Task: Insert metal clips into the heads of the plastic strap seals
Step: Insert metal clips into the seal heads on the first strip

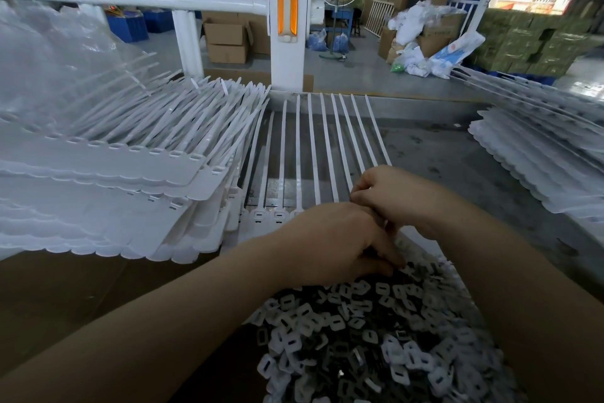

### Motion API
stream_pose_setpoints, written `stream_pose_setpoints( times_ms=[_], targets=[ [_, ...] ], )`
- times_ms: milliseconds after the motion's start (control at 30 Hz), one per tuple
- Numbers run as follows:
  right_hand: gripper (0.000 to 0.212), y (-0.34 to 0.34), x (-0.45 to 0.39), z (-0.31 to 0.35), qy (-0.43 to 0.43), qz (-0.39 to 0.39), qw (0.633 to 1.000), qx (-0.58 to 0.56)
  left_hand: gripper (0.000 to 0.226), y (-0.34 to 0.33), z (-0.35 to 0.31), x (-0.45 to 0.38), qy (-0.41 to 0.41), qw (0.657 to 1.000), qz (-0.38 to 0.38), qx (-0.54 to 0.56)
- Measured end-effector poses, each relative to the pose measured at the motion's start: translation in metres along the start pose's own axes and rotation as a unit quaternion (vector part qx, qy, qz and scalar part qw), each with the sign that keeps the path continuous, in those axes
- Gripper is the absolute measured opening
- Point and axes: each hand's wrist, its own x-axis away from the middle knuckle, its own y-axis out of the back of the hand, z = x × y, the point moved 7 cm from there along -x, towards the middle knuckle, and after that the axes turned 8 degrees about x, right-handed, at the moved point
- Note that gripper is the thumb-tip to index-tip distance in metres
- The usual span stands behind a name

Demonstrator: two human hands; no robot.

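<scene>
At the far left, stacked sheets of strap seals point(108, 170) lie piled with their straps fanning up and away from the person. Just right of that stack, one working row of seals point(313, 154) lies flat on the metal surface point(457, 154). Its straps run long axis away from the person, and its heads point(260, 217) line up along the near edge.

The left hand point(330, 239) rests palm down over the middle of that head row. Its grip is curled downward at the far edge of the clip pile point(376, 337). Whether it pinches a clip cannot be told, since the fingertips are blurred.

To its right, the right hand point(389, 193) sits touching the left, knuckles up. Its fingers are bent together over the heads at the right end of the row. What they hold is hidden.

The clips lie directly below both hands, nearer the person, and the left hand is the closer one. The heads lie just beyond the pile, so the feeding move likely runs short and forward. At the far right, more seal sheets point(539, 154) are stacked.
</scene>
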Motion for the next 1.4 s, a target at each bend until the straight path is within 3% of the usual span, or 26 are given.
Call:
stream_pose_setpoints(
  times_ms=[400,667,833,967,1033,1167,1267,1400],
  targets=[
    [0.022,0.001,-0.001,-0.001,-0.004,-0.011,1.0,0.005,0.009,0.003,0.015,0.001,0.064,0.995,-0.007,0.075],
    [0.022,0.009,-0.003,-0.001,0.007,-0.057,0.998,-0.016,0.027,-0.002,0.016,-0.001,0.061,0.997,0.003,0.047],
    [0.022,0.011,-0.002,0.001,0.015,-0.073,0.997,-0.025,0.019,0.0,0.01,-0.001,0.042,0.999,-0.009,0.019],
    [0.02,0.014,-0.001,0.003,0.021,-0.089,0.995,-0.045,0.011,0.006,0.016,0.0,0.066,0.996,-0.03,0.056],
    [0.017,0.017,-0.001,0.002,0.021,-0.101,0.992,-0.072,0.008,0.02,0.025,0.002,0.097,0.988,-0.076,0.091],
    [0.011,0.022,0.0,0.002,0.021,-0.113,0.988,-0.1,0.018,0.055,0.051,0.016,0.129,0.944,-0.243,0.183],
    [0.01,0.019,0.001,0.003,0.014,-0.093,0.989,-0.115,0.011,0.067,0.059,0.026,0.119,0.928,-0.313,0.165],
    [0.02,0.012,0.003,0.007,0.013,-0.042,0.987,-0.152,0.007,0.073,0.053,0.03,0.055,0.931,-0.347,0.099]
  ],
)
